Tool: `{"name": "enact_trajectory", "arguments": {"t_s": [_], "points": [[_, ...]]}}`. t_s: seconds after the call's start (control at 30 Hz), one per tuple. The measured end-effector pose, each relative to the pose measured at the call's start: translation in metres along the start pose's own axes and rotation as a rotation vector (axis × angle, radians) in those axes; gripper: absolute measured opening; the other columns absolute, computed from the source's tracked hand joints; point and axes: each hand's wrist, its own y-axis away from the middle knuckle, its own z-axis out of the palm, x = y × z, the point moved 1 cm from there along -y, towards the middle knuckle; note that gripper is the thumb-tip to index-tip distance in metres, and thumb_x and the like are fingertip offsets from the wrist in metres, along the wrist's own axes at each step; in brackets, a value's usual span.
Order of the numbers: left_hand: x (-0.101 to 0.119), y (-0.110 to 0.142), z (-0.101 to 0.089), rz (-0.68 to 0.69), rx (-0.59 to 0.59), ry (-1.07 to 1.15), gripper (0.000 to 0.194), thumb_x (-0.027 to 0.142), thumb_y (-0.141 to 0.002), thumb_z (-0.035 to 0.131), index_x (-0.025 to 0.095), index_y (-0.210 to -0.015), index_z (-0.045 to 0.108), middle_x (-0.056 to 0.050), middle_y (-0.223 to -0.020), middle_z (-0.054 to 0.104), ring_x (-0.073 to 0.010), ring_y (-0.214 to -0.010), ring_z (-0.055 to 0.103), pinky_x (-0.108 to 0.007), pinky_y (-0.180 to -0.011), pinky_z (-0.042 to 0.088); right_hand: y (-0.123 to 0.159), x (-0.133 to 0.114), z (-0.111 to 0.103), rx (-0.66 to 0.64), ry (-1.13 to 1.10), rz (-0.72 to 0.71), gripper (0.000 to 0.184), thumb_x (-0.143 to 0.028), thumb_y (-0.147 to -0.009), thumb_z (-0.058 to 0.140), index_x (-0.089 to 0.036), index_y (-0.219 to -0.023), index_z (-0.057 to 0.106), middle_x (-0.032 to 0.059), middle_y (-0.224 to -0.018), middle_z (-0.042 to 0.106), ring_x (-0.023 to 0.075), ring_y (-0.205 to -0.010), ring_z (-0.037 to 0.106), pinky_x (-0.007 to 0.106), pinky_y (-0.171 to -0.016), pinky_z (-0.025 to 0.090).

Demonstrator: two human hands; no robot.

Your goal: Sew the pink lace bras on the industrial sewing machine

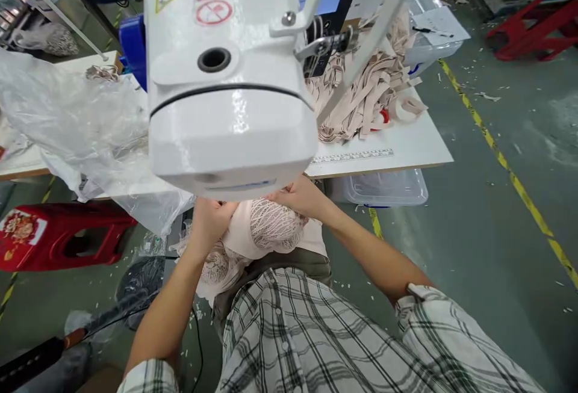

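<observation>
A pale pink lace bra [275, 224] with rounded, patterned cups lies across my lap below the front of a white sewing machine [235, 134]. My left hand [213, 221] grips the fabric at its left, thumb pointing inward and fingers curled. On the other side, my right hand [298, 197] pinches the upper edge of the same piece. Both sets of fingertips are partly hidden under the machine head, as are the needle and presser foot. More lace hangs down beneath my left wrist.
Beige fabric strips [361, 92] are heaped on the white table [424, 146] at the right, behind a ruler [356, 156]. Clear plastic sheeting [85, 116] covers the left side. A red stool [67, 236] stands at lower left, and a clear bin [383, 187] sits under the table.
</observation>
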Motion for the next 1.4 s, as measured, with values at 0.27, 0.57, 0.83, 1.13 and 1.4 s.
{"name": "enact_trajectory", "arguments": {"t_s": [0.27, 0.57, 0.83, 1.13, 1.4], "points": [[-0.001, 0.0, 0.0, 0.036, 0.031, -0.043, 0.033, 0.033, -0.078, 0.058, 0.022, -0.055, 0.036, 0.003, -0.053, 0.036, -0.0123, -0.061, 0.037, -0.022, -0.056, 0.034, -0.003, 0.033, 0.005, 0.051, -0.117, 0.021, 0.045, -0.063, -0.082, 0.069, -0.018, -0.091, 0.072, 0.0043, -0.081, 0.069, 0.0223, -0.085, 0.067, 0.033, -0.075, 0.055], [-0.005, 0.003, -0.006, 0.021, 0.064, -0.001, 0.033, 0.029, -0.079, 0.059, 0.02, -0.053, 0.039, 0.004, -0.052, 0.038, -0.0091, -0.054, 0.035, -0.021, -0.051, 0.03, 0.028, 0.106, 0.048, -0.533, -0.399, 0.069, 0.071, -0.061, -0.071, 0.08, -0.019, -0.127, 0.065, 0.0093, -0.126, 0.069, 0.0278, -0.124, 0.062, 0.043, -0.111, 0.045], [-0.003, 0.009, -0.003, -0.061, 0.018, -0.012, 0.043, 0.039, -0.084, 0.06, 0.02, -0.05, 0.043, 0.004, -0.048, 0.038, -0.0092, -0.048, 0.035, -0.025, -0.049, 0.027, 0.062, 0.14, 0.042, -0.341, -0.867, 0.398, 0.041, -0.045, -0.062, 0.09, -0.013, -0.082, 0.075, 0.0053, -0.079, 0.077, 0.0171, -0.073, 0.073, 0.029, -0.074, 0.058], [-0.015, 0.029, -0.004, 0.292, 0.268, -0.15, 0.015, 0.032, -0.091, 0.062, 0.018, -0.097, 0.064, -0.007, -0.097, 0.071, -0.0201, -0.092, 0.067, -0.032, -0.084, 0.052, 0.089, 0.12, 0.015, 0.045, -0.888, 0.326, 0.036, -0.049, -0.067, 0.088, -0.017, -0.078, 0.075, 0.0009, -0.07, 0.075, 0.0145, -0.064, 0.069, 0.025, -0.065, 0.055], [0.058, 0.086, 0.025, 1.095, -0.174, -0.183, 0.062, 0.045, -0.09, 0.064, 0.014, -0.14, 0.045, -0.018, -0.13, 0.064, -0.0304, -0.132, 0.054, -0.05, -0.114, 0.041, 0.11, -0.002, -0.018, -0.47, -0.168, -0.314, 0.019, -0.028, -0.093, 0.063, -0.016, -0.089, 0.078, 0.0031, -0.082, 0.076, 0.0117, -0.07, 0.065, 0.022, -0.066, 0.047]]}}
